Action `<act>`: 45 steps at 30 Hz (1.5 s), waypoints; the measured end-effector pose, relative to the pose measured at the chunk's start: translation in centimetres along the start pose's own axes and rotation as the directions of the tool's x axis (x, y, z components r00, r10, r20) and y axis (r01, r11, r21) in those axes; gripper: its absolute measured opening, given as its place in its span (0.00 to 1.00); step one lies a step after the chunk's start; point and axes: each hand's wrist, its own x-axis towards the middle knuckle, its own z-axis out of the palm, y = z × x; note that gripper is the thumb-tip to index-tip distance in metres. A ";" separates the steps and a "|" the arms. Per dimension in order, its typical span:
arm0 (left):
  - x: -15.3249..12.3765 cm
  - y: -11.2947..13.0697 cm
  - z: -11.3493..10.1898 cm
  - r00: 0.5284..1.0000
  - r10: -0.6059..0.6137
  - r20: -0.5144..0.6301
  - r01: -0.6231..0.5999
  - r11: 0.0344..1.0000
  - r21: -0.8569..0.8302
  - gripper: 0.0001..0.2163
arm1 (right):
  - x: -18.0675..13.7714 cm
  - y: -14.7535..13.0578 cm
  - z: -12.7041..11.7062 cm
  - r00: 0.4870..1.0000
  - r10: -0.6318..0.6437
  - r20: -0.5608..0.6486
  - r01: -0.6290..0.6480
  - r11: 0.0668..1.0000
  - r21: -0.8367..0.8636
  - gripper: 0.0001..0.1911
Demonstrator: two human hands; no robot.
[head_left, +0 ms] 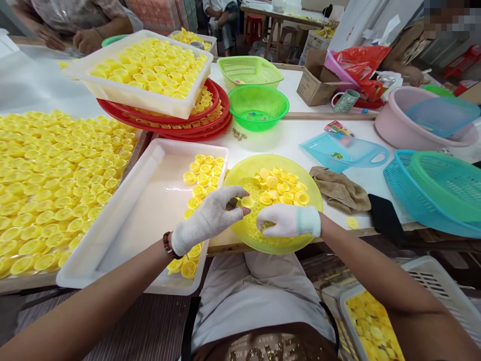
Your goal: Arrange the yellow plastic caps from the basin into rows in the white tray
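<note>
My left hand (212, 215), in a white fingerless-tipped glove, pinches a small yellow plastic cup (247, 202) between thumb and fingers. It is over the left side of a yellow basin (315, 193). Inside the basin lie a pile of similar yellow cups (280, 185) and a layer of tiny yellow pieces (246, 235). Low over those pieces, my right hand (287, 219), also gloved, has its fingers curled together; what they hold is hidden. Left of the basin, a white tray (139, 200) has rows of yellow cups (203, 170) along its right side.
Many yellow cups (56, 195) cover the table at left. A filled white tray (176, 108) sits on stacked red trays (221, 108). Behind are a green bowl (259, 103) and a blue scoop (345, 153). A brown cloth (340, 188) and blue baskets (417, 200) are at right. Other people sit beyond.
</note>
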 end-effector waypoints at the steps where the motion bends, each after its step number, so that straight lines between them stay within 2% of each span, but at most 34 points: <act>1: 0.1 0.0 0.1 1.000 0.018 -0.007 -0.018 0.999 0.030 0.14 | -0.4 -0.1 -0.3 0.998 -0.010 -0.065 0.011 1.000 0.014 0.07; 4: 0.4 -0.1 0.5 0.999 0.040 0.003 -0.040 0.995 0.086 0.13 | -1.1 -1.3 -1.4 0.963 -0.041 -0.266 0.037 0.999 -0.019 0.07; 6: 0.6 0.1 0.9 0.998 0.047 0.028 -0.050 0.995 0.089 0.11 | -1.0 -2.3 -2.1 0.932 -0.071 -0.356 0.046 0.996 -0.080 0.06; 10: 0.9 0.6 1.7 0.994 0.092 0.052 -0.094 0.995 0.035 0.09 | -0.3 -3.7 -2.7 0.892 -0.100 -0.441 0.021 0.983 -0.181 0.06; 14: 0.6 0.4 1.7 0.998 0.069 0.011 -0.068 0.997 -0.023 0.09 | -0.6 -3.0 -2.3 0.839 -0.135 -0.528 0.059 0.986 -0.158 0.06; 16: 0.3 0.1 1.6 0.998 0.058 -0.012 -0.058 0.997 -0.047 0.11 | -1.2 -2.2 -1.9 0.822 -0.137 -0.553 0.083 0.989 -0.121 0.06; 20: -0.1 -0.5 1.5 0.996 0.084 -0.023 -0.086 0.993 -0.085 0.12 | -2.2 -1.3 -0.8 0.848 -0.089 -0.523 0.080 0.996 -0.039 0.06; 27: 0.0 -0.2 1.6 0.994 0.105 -0.024 -0.105 0.994 -0.005 0.11 | -2.0 -3.1 -1.7 0.827 -0.079 -0.557 0.136 0.989 0.063 0.07; 32: 0.1 0.1 1.8 0.993 0.115 -0.012 -0.114 0.992 0.051 0.09 | -1.1 -3.8 -1.9 0.786 -0.028 -0.617 0.191 0.961 0.200 0.10; 37: 0.0 0.3 1.9 0.995 0.098 -0.013 -0.098 0.995 0.020 0.10 | -1.3 -3.5 -2.1 0.794 0.080 -0.603 0.093 0.964 0.250 0.11; 39: -0.2 0.2 1.3 0.993 0.106 -0.054 -0.105 0.994 0.027 0.11 | -1.7 -3.2 -2.1 0.811 0.093 -0.577 0.059 0.969 0.239 0.10; 42: -1.1 -0.4 -1.0 0.973 0.153 -0.171 -0.132 0.983 0.128 0.11 | -2.2 -2.3 -1.3 0.872 0.073 -0.484 0.008 0.986 0.164 0.11; 45: -2.4 -1.9 -4.9 0.948 0.107 -0.298 -0.019 0.958 0.285 0.10 | -2.4 -1.2 0.3 0.942 0.044 -0.331 -0.037 0.999 0.029 0.10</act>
